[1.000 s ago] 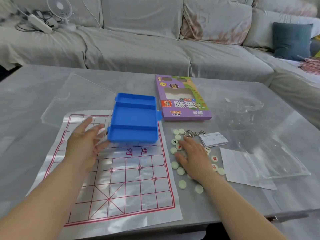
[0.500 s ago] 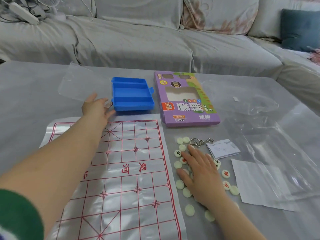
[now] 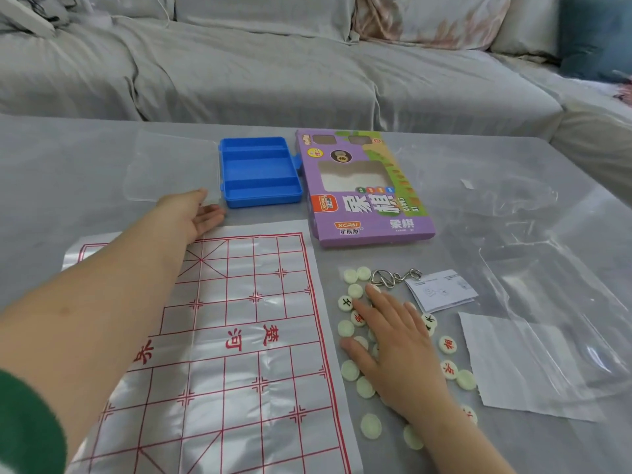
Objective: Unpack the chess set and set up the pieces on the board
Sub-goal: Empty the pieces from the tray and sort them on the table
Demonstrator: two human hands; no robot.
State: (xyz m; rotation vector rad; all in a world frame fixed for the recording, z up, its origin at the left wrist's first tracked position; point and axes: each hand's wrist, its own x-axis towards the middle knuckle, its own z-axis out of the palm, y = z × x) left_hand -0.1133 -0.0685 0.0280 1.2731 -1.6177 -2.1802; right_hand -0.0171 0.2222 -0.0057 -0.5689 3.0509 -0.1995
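Observation:
A plastic sheet board (image 3: 239,336) with a red grid lies flat on the table. Beyond its far edge stands the empty blue case (image 3: 260,172) with its clear lid (image 3: 167,165) open to the left. My left hand (image 3: 195,215) hovers or rests just left of the case, fingers straight, holding nothing. Several pale round chess pieces (image 3: 352,370) lie scattered to the right of the board. My right hand (image 3: 390,333) rests flat on them with fingers spread, hiding some.
A purple chess box (image 3: 366,196) lies right of the blue case. A metal wire puzzle (image 3: 393,276), a folded leaflet (image 3: 441,289), a white paper (image 3: 519,364) and clear plastic bags (image 3: 533,234) lie at right. A grey sofa (image 3: 273,63) runs behind the table.
My left hand pushed the blue case off the board to the far side and has now drawn back slightly from it. My right hand stayed on the pieces.

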